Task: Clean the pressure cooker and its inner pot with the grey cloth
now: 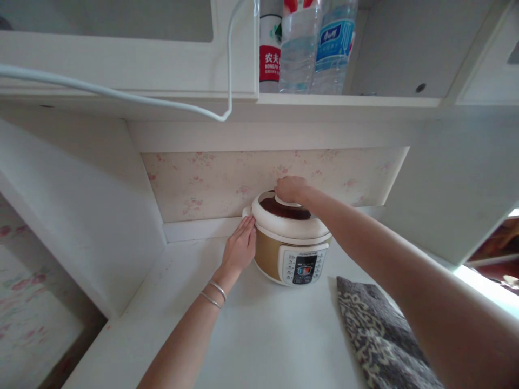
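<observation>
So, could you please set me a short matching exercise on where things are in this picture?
Things:
1. right hand
2. left hand
3. patterned cloth
4. water bottles

Places:
a. on the shelf above
b. on the cooker's lid handle
c. flat on the counter, right of the cooker
d. against the cooker's left side

Pairs: 1-b, 2-d, 3-c, 4-a. The cooker stands on the counter.

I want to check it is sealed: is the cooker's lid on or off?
On. The lid sits flush on the cooker, right hand on its knob, left hand against the side.
</observation>
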`<state>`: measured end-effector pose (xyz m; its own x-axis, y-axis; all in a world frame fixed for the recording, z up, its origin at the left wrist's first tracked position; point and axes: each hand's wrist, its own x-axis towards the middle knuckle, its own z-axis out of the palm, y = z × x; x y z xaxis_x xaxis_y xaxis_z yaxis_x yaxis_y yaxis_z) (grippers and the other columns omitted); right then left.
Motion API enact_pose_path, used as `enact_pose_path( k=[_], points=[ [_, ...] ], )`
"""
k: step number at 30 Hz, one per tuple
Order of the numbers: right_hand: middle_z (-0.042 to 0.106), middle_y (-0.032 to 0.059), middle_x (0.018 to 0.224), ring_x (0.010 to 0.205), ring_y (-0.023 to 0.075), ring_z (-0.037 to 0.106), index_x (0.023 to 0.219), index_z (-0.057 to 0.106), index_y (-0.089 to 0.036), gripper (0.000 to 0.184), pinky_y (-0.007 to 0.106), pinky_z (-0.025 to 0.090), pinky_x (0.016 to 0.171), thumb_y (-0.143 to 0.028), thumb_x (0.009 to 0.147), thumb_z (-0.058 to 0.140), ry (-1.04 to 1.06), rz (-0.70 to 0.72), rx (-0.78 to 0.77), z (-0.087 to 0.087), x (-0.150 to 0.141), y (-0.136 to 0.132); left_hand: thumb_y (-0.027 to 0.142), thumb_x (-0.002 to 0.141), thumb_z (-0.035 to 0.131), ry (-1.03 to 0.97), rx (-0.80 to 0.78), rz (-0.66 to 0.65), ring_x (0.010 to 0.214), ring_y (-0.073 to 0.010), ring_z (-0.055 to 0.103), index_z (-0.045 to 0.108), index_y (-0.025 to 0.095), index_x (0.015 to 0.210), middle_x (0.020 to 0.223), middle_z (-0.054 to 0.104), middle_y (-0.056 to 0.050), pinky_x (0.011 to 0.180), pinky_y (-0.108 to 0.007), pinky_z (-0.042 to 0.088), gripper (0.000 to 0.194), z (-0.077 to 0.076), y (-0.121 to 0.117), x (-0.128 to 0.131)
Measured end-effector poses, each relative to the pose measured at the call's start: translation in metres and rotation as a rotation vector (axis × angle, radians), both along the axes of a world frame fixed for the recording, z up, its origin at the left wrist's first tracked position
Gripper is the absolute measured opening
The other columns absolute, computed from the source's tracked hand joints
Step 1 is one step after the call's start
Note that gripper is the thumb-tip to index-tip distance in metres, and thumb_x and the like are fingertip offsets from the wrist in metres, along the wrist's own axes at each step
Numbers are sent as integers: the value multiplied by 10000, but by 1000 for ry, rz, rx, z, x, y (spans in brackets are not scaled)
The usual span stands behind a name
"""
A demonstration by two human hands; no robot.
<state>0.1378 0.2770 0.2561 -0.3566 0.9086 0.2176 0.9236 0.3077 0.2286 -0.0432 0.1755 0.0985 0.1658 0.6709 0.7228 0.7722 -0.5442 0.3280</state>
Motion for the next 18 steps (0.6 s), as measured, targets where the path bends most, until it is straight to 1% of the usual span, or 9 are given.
enact_pose_path(
  k=[6, 10, 13, 16, 18],
  points=[
    [615, 216, 1185, 1076, 332, 589, 1176, 597, -89, 486, 422, 453, 869, -428, 946, 334, -50, 134, 49, 0, 16, -5, 249, 975, 294, 4, 28, -24, 1353, -168, 362, 452, 159, 1382, 1426, 456, -71, 1142, -379, 319, 446, -2, 2, -2],
    [634, 164, 1151, 1016, 298, 614, 1139, 599, -140, 483, 375, 457, 799, -471, 969, 291, -157, 297, 119, 2, 25, -12, 238, 972, 305, 16, 50, -25, 1354, -164, 362, 444, 167, 1387, 1423, 461, -68, 1140, -379, 325, 444, -4, 2, -3],
    [645, 131, 1113, 972, 275, 621, 1113, 604, -171, 468, 348, 445, 751, -484, 975, 285, -232, 354, 164, 5, 26, -20, 220, 967, 314, 17, 77, -4, 1351, -163, 368, 448, 169, 1383, 1416, 472, -69, 1135, -385, 336, 440, -6, 1, -1],
    [619, 116, 1163, 1028, 271, 583, 1198, 561, -204, 403, 356, 422, 790, -431, 983, 306, -202, 411, 299, 9, 25, -38, 192, 958, 324, 27, 106, 3, 1359, -166, 356, 443, 170, 1384, 1422, 466, -68, 1136, -393, 335, 442, -8, 1, 1],
    [592, 120, 1209, 1079, 265, 545, 1245, 525, -203, 365, 369, 399, 846, -364, 985, 326, -120, 477, 417, 7, 27, -60, 167, 948, 334, 31, 123, 13, 1366, -167, 344, 435, 162, 1386, 1430, 457, -71, 1140, -394, 331, 450, -11, 2, 2]
  ],
)
